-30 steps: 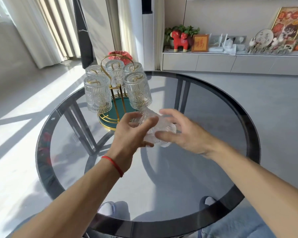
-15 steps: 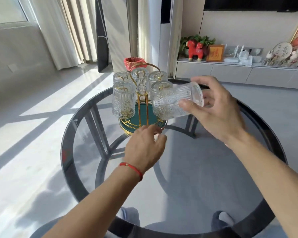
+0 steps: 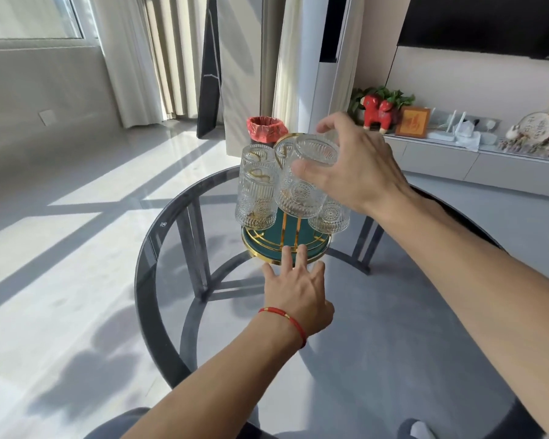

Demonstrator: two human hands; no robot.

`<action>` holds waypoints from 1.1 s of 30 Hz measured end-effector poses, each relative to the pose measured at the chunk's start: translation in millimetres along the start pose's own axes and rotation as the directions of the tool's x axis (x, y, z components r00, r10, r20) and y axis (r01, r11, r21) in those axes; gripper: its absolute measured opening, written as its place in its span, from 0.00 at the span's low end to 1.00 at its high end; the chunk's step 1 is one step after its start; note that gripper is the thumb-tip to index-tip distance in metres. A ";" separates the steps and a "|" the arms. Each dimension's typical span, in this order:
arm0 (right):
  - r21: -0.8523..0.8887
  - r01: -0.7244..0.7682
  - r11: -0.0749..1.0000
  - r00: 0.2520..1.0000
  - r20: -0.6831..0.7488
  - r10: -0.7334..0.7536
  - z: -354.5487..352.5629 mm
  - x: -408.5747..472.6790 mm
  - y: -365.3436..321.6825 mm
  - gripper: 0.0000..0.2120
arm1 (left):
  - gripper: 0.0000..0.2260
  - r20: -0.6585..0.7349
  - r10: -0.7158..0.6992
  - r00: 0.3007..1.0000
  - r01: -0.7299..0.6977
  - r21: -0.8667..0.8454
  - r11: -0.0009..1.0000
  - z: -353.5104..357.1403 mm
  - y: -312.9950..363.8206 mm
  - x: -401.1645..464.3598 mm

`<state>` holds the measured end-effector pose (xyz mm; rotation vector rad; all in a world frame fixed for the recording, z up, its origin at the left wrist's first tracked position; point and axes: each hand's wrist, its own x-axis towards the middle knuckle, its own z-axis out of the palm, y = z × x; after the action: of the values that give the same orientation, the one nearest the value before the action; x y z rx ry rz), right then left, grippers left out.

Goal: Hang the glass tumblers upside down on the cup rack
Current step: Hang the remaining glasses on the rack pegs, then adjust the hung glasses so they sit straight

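A gold wire cup rack on a round green base (image 3: pixel 267 245) stands on the glass table. Several ribbed glass tumblers hang upside down on it, one at the left (image 3: pixel 256 198) and one at the right (image 3: pixel 329 218). My right hand (image 3: pixel 355 172) grips another tumbler (image 3: pixel 301 191) by its base, mouth down, at the rack's near front prong. Whether it rests on the prong I cannot tell. My left hand (image 3: pixel 295 296) lies open on the table, its fingertips touching the front rim of the rack's base.
The round glass table (image 3: pixel 159 236) has a dark rim and dark legs beneath. A red-lined bin (image 3: pixel 267 128) stands on the floor behind the rack. A low cabinet (image 3: pixel 441 160) with ornaments runs along the right wall. My knees show at the bottom edge.
My right hand turned the tumbler from sideways to mouth down and brought it over the rack's front. My left hand let go of the glass and moved forward to the rack's base.
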<state>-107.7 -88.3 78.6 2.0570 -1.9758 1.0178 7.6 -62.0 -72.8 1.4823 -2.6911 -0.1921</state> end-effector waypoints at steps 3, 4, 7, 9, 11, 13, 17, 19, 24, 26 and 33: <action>-0.037 0.015 0.999 0.999 0.032 -0.014 12.2 0.0 1.9 0.31 | 0.27 0.013 -0.007 1.000 0.007 -0.002 1.000 -2.0 -1.0 -1.0; -0.046 0.024 0.999 0.999 0.040 -0.022 16.8 -0.6 2.7 0.31 | 0.27 0.018 -0.007 1.000 0.007 -0.002 1.000 -2.5 -1.3 -1.1; -0.052 0.041 0.998 0.998 0.050 -0.038 30.2 -1.2 6.0 0.30 | 0.26 0.027 -0.013 1.000 0.013 -0.002 1.000 -2.1 -1.2 -0.8; -0.059 0.047 0.997 0.997 0.070 -0.042 38.0 -1.8 8.0 0.29 | 0.25 0.029 -0.024 0.999 0.024 0.011 1.000 -0.7 -0.7 -0.8; -0.074 0.060 0.995 0.996 0.067 -0.055 44.7 -3.7 10.3 0.29 | 0.24 0.024 -0.026 0.999 0.025 0.037 0.999 0.6 -0.3 0.0; -0.085 0.065 0.994 0.996 0.068 -0.060 50.7 -6.1 12.5 0.29 | 0.23 0.018 -0.018 1.000 0.018 0.050 0.999 2.5 0.1 1.2; -0.147 0.082 0.986 0.993 0.101 -0.068 60.1 -8.2 17.6 0.29 | 0.22 0.022 -0.001 1.000 -0.001 0.081 0.997 6.5 1.0 2.4; -0.158 0.084 0.984 0.993 0.098 -0.070 62.3 -8.9 19.2 0.29 | 0.22 0.030 0.005 1.000 -0.008 0.104 0.994 7.7 1.1 2.1; -0.227 0.126 0.966 0.987 0.122 -0.101 64.2 -14.4 19.3 0.31 | 0.21 0.019 0.016 1.000 -0.018 0.101 0.995 7.9 -0.9 2.0; -0.226 0.148 0.963 0.984 0.133 -0.120 62.3 -18.7 19.3 0.31 | 0.20 0.002 0.017 1.000 -0.017 0.097 0.995 8.9 -2.0 2.3; -0.049 0.147 0.988 0.973 -0.171 -0.153 51.1 -53.3 41.7 0.21 | 0.18 -0.196 0.047 0.980 -0.043 0.023 0.999 14.1 -9.4 6.4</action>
<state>-122.7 -75.6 -3.9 1.9880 -1.7136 1.0817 10.4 -71.2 -88.2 1.3647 -2.5723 -0.0168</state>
